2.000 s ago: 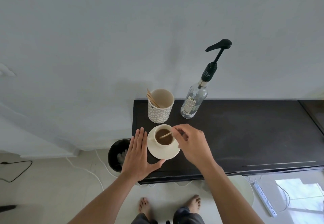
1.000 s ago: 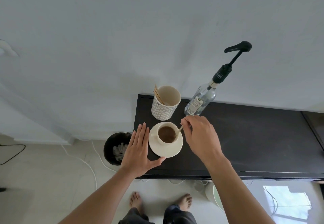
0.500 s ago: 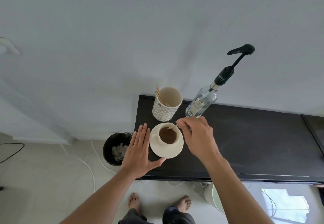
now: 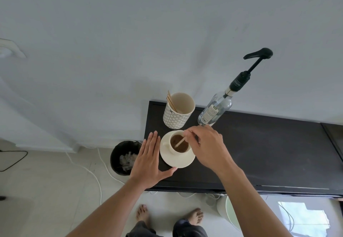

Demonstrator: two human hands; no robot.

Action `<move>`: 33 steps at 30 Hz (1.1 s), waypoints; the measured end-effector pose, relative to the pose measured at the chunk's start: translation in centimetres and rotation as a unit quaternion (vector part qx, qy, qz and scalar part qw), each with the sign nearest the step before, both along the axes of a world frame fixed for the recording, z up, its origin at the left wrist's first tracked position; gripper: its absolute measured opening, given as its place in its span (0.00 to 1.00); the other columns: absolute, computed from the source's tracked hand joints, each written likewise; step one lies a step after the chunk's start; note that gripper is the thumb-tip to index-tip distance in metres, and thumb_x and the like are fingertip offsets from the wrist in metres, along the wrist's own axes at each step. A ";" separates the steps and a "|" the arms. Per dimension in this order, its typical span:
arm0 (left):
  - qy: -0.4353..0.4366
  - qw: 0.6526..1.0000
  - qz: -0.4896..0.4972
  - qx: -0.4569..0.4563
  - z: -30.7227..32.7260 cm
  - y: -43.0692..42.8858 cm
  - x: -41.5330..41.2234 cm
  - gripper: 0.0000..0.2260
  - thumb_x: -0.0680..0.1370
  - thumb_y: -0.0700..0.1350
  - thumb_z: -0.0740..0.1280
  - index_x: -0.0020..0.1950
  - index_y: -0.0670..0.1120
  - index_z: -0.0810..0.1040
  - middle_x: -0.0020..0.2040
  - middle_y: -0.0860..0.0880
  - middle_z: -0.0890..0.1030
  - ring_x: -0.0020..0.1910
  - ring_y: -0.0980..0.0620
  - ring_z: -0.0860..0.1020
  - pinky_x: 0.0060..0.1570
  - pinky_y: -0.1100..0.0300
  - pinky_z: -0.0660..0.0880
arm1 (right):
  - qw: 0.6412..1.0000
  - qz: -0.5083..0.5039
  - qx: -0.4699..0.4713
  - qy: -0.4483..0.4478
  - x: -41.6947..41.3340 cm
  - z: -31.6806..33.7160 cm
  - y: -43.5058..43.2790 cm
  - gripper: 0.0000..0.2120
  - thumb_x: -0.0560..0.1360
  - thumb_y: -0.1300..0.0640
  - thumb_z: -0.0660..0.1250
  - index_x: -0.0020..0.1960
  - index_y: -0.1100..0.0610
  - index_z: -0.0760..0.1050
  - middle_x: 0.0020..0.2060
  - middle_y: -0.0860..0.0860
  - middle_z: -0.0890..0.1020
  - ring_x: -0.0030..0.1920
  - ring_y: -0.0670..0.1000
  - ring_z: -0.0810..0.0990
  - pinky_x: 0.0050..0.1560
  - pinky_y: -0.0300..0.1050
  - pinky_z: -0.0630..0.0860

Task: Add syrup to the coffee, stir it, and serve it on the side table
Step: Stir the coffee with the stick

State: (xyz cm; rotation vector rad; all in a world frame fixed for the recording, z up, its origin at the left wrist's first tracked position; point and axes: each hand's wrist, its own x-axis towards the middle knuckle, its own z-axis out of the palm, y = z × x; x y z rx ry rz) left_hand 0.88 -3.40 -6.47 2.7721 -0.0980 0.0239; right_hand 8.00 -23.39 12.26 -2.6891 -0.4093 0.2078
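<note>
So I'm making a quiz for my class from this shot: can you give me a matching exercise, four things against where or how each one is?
Things:
1. stick
2. left hand
3. syrup bottle
4. bin

States:
A. on the floor beside the table
B. flat on the table, next to the saucer
C. upright at the back, pump on top
D. held by the right hand, tip in the coffee

Pairs: 1-D, 2-B, 3-C, 4-A
</note>
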 end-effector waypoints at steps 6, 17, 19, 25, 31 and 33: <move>-0.007 1.000 0.001 -0.002 0.0 0.0 0.0 0.60 0.77 0.84 0.59 0.92 0.39 0.53 0.94 0.42 0.47 0.94 0.44 0.46 0.92 0.41 0.56 | 0.993 -0.062 -0.075 -0.068 0.6 0.5 -0.6 0.13 0.90 0.49 0.64 0.61 0.49 0.87 0.56 0.46 0.89 0.60 0.52 0.80 0.64 0.58 0.76; -0.005 1.000 0.004 -0.001 0.0 0.0 -0.1 0.60 0.77 0.84 0.58 0.92 0.39 0.53 0.94 0.42 0.46 0.94 0.46 0.45 0.92 0.42 0.55 | 0.994 -0.067 -0.070 -0.052 0.7 0.6 -0.9 0.14 0.90 0.49 0.63 0.59 0.52 0.87 0.50 0.47 0.86 0.55 0.51 0.80 0.60 0.59 0.79; -0.007 1.000 0.003 0.001 -0.1 0.0 -0.1 0.60 0.77 0.84 0.58 0.92 0.39 0.53 0.94 0.42 0.47 0.94 0.45 0.45 0.92 0.42 0.55 | 0.997 -0.059 -0.014 -0.046 0.7 0.4 -0.6 0.12 0.90 0.50 0.66 0.60 0.50 0.88 0.53 0.46 0.89 0.58 0.51 0.80 0.60 0.59 0.81; -0.006 1.000 0.000 0.001 -0.2 0.1 0.0 0.60 0.78 0.84 0.58 0.92 0.39 0.52 0.94 0.42 0.46 0.94 0.45 0.45 0.92 0.42 0.54 | 0.999 -0.021 0.033 0.020 0.4 0.1 -0.5 0.15 0.87 0.43 0.63 0.52 0.45 0.85 0.49 0.41 0.89 0.50 0.46 0.84 0.56 0.57 0.85; -0.003 1.000 0.000 0.006 -0.1 0.1 0.0 0.60 0.78 0.84 0.58 0.93 0.40 0.52 0.94 0.43 0.45 0.94 0.46 0.44 0.92 0.43 0.53 | 0.995 -0.091 -0.004 -0.028 1.3 -0.6 -1.8 0.13 0.90 0.47 0.65 0.58 0.50 0.87 0.48 0.48 0.88 0.49 0.50 0.82 0.53 0.59 0.85; -0.003 1.000 0.002 0.006 -0.1 0.0 0.0 0.60 0.77 0.84 0.58 0.93 0.40 0.52 0.94 0.43 0.45 0.94 0.46 0.44 0.92 0.43 0.54 | 0.996 -0.082 0.026 -0.029 1.2 -0.8 -1.8 0.12 0.90 0.50 0.66 0.59 0.50 0.88 0.51 0.46 0.89 0.53 0.50 0.80 0.53 0.52 0.83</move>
